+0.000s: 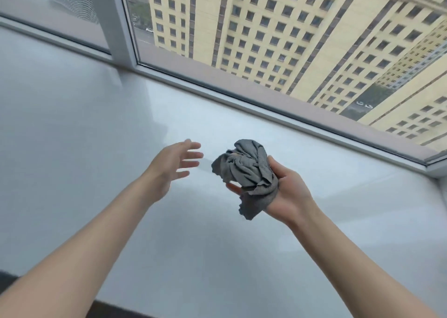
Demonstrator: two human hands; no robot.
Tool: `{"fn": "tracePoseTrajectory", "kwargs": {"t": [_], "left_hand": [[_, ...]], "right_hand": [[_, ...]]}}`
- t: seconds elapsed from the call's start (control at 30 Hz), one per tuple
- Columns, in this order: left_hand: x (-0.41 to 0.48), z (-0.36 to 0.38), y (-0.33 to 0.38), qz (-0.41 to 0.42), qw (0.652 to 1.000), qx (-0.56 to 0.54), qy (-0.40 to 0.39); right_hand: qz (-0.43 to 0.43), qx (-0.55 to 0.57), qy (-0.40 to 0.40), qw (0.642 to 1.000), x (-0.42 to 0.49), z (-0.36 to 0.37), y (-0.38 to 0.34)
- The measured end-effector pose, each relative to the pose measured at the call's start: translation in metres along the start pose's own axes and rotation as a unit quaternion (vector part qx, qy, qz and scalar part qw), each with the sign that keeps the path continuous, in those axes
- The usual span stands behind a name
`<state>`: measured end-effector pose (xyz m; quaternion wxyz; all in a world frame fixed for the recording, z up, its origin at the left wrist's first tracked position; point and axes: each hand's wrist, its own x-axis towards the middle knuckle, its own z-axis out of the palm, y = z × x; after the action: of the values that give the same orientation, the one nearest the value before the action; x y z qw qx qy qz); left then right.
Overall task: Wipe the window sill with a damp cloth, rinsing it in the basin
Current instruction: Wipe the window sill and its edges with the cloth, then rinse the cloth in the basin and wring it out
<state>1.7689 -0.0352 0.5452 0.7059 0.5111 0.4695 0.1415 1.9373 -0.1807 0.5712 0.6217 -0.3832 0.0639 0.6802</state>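
Over the glossy white window sill (217, 245), right hand (287, 194) grips a bunched grey cloth (246, 172); left hand (174, 165) spread, empty. Next, probably: lower and wipe.

Soft daylight enters through the window (278, 42). Faint shadows cross the sill (72, 129); straight lines bend near the edges

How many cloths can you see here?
1: a grey cloth gripped in the right hand above the sill; the left hand holds none. Others may lie out of view.
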Motion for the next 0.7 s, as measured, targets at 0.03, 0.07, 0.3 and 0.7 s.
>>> {"fn": "tracePoseTrajectory", "kwargs": {"t": [0.03,0.07,0.3,0.7], "left_hand": [[-0.02,-0.012,0.002,-0.019,0.999,-0.027,-0.026],[-0.042,-0.025,0.004,-0.029,0.998,-0.042,-0.046],[-0.204,-0.185,-0.011,-0.016,1.0,0.005,-0.017],[-0.403,-0.505,-0.086,-0.059,0.93,-0.138,0.335]], "right_hand": [[0.02,0.009,-0.021,1.0,-0.006,0.017,0.018],[0.037,0.011,-0.038,0.999,-0.011,0.036,0.038],[0.122,-0.052,-0.099,0.986,-0.028,0.174,0.202],[0.271,-0.243,-0.075,0.928,0.038,0.395,0.508]]}}
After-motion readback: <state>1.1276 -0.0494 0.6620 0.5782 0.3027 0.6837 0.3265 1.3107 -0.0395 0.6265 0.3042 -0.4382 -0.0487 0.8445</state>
